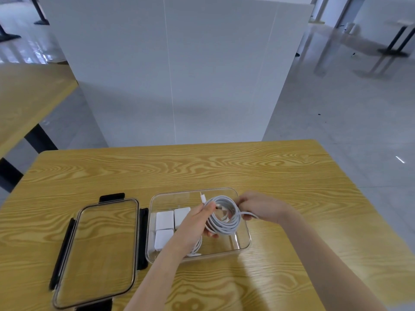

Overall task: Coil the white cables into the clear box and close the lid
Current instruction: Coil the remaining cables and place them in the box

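Left hand (197, 217) grips the coiled white cable (224, 218) above the clear box (243, 244), so loops stay bunched; right hand (258, 206), at 3 o'clock, pinches the loose end. Lid (94, 252) lies open at 9 o'clock.

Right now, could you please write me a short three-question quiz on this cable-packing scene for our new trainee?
1. True or false: the lid is already on the clear box.
2. Which hand grips the coiled white cable on its near side? A) left hand B) right hand
3. Fill in: the white chargers lie in the ____ part of the box.

Key: 1 false, it lies on the table, left of the box; 2 A; 3 left.
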### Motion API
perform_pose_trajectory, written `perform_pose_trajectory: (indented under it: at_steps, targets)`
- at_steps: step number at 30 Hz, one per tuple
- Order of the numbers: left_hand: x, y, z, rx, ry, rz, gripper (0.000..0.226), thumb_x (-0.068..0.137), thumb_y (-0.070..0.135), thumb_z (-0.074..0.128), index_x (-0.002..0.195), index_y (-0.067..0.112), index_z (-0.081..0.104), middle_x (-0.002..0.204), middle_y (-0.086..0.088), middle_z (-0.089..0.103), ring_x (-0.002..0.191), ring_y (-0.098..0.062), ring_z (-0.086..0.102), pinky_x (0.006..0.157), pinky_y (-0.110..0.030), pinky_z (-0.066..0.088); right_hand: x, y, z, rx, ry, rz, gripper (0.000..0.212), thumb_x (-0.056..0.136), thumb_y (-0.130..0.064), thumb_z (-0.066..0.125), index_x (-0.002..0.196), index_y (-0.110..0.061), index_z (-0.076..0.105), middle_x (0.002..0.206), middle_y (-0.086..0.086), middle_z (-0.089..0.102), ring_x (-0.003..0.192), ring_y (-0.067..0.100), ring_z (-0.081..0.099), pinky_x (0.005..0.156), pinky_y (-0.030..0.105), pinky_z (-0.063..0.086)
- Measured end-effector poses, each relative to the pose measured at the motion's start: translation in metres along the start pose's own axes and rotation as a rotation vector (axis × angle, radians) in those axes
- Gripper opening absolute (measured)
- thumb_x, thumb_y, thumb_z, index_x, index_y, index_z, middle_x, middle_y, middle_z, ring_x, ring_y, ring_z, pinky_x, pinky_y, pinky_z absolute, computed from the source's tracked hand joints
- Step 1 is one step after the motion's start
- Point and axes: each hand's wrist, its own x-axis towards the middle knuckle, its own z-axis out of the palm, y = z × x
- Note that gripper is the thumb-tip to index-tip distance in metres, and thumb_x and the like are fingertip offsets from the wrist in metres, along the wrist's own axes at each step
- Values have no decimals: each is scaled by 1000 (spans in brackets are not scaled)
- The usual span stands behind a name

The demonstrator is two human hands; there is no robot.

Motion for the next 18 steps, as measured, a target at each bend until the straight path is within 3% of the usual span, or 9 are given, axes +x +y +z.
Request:
perform_pose_trajectory:
  at_steps: [2,4,10,13,15,17,18]
  targets:
    - [1,0,0,-77,7,-27,29,97,29,41,78,14,57,48,2,51,37,-9,46,57,-32,46,6,6,0,346,27,-12,32,80,1,36,83,-1,68,66,1,63,57,11,48,58,22,40]
    - [1,-2,0,-111,-6,-44,31,97,29,41,75,10,53,48,0,48,36,-11,44,53,-30,47,10,10,2,504,38,-38,30,86,-9,35,88,2,63,68,1,65,61,12,53,63,24,44]
    - [-3,7,1,-252,4,-18,33,96,24,42,70,10,57,48,-2,50,35,-12,50,42,-25,47,13,10,17,861,7,-42,26,80,-6,36,63,-6,56,56,3,53,47,13,48,45,20,44]
    - [-1,8,-1,-150,13,-31,30,97,25,42,80,9,61,54,-3,54,42,-14,56,45,-26,50,17,15,23,948,-14,92,21,83,-5,40,68,-4,55,59,5,56,51,15,54,52,23,51]
    - [0,5,-6,-10,1,-36,32,97,30,41,85,7,60,51,-2,53,42,-15,52,52,-30,53,18,19,26,894,-57,149,13,83,-6,50,82,1,61,73,9,62,65,19,61,66,29,56]
    - [2,3,-11,121,-1,-25,35,97,34,40,79,7,56,46,1,51,38,-12,47,62,-37,53,17,20,29,841,-137,133,16,75,-6,61,89,1,65,86,12,63,78,21,62,79,34,54]
    - [3,3,-13,165,12,-25,36,97,35,40,78,8,55,45,3,51,37,-10,47,65,-39,53,16,19,30,857,-157,127,16,71,-6,63,85,-1,67,84,12,64,78,21,62,78,33,54]
